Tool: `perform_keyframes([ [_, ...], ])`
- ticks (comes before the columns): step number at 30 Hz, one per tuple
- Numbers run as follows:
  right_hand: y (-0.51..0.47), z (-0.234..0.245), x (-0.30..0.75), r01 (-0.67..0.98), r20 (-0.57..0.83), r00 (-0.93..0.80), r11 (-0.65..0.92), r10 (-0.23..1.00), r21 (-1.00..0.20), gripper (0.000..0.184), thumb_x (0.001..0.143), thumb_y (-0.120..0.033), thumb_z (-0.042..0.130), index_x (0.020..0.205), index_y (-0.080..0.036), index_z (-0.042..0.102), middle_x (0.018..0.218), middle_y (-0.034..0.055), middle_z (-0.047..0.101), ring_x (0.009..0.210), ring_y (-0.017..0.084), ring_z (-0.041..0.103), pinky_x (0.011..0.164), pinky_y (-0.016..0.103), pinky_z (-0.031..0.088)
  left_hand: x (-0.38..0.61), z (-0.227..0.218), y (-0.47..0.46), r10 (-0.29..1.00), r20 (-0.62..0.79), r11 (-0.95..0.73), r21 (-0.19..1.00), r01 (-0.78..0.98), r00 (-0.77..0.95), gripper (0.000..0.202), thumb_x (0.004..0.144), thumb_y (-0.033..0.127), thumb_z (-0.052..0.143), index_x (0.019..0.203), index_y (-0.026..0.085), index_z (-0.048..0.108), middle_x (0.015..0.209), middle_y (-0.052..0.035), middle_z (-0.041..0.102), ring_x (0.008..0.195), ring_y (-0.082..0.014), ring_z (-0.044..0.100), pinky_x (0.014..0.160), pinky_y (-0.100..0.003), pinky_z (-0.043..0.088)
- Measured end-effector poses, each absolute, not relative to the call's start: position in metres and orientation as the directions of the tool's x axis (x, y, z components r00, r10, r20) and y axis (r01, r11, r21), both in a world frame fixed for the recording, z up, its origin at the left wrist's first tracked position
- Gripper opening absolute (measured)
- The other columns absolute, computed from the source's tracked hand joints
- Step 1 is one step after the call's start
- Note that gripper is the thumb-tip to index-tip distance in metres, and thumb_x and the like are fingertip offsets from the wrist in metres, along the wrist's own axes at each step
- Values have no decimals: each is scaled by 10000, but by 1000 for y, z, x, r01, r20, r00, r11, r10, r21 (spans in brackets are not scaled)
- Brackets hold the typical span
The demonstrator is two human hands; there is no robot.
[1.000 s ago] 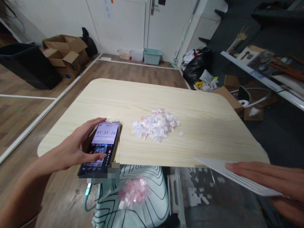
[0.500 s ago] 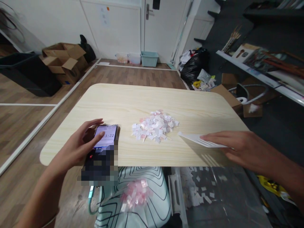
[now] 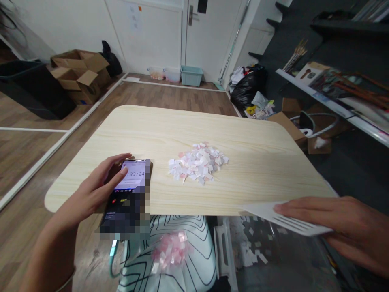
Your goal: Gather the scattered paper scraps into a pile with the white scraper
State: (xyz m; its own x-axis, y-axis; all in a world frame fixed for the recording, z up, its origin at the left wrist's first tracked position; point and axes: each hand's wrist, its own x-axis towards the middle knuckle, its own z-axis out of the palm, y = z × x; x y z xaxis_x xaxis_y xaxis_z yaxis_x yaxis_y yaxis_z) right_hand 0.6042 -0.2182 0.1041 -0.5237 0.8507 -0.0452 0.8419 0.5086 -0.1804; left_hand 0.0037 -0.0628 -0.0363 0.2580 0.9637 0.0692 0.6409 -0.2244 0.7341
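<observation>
My left hand (image 3: pixel 103 182) grips a smartphone (image 3: pixel 133 176) by its left side at the front left of the table, the thumb lying over the lit screen. Part of the phone is pixelated, and a cable (image 3: pixel 113 253) hangs from its lower end. On the right, my right hand (image 3: pixel 337 221) pinches a flat white slotted piece (image 3: pixel 291 219) between thumb and fingers. It is tilted over the table's front edge, above a clear bin. A heap of small white and pinkish paper squares (image 3: pixel 199 162) lies mid-table, touched by neither hand.
Under the pale wooden table's (image 3: pixel 152 125) front edge stands a clear plastic bin (image 3: pixel 273 263) with loose paper bits. A bag of pink pieces (image 3: pixel 172 251) rests on the patterned cloth (image 3: pixel 197 243). Shelving (image 3: pixel 322 97) and boxes flank the right, a black bin (image 3: pixel 30 89) the left.
My right hand has moved down and right with the white piece, from beside the heap to the front edge. My left thumb has shifted slightly left on the phone.
</observation>
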Motion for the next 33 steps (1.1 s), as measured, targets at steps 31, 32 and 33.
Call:
perform_keyframes([
  [31, -153, 104, 573, 961, -127, -19, -17, 992, -275, 595, 1074, -686, 706, 1461, -270, 882, 1196, 165, 974, 991, 463, 949, 906, 583, 795, 18, -24, -63, 981, 40, -147, 798, 585, 191, 867, 1098, 948, 690, 1622, 259, 742, 1702, -182, 793, 1617, -494, 725, 1467, -716, 516],
  [32, -143, 104, 582, 934, -191, 3, -72, 982, -351, 668, 1025, -759, 741, 1460, -268, 864, 1203, 165, 966, 1002, 455, 938, 905, 567, 784, 18, -23, -63, 981, 43, -148, 796, 586, 189, 867, 1097, 952, 687, 1618, 262, 742, 1704, -182, 794, 1624, -496, 721, 1464, -716, 518],
  [33, -133, 102, 591, 897, -274, 14, -133, 962, -421, 740, 981, -815, 773, 1468, -263, 840, 1197, 163, 957, 999, 438, 925, 858, 529, 770, 19, -23, -63, 981, 47, -151, 794, 589, 188, 863, 1097, 952, 685, 1616, 265, 742, 1712, -180, 792, 1636, -496, 713, 1463, -714, 519],
])
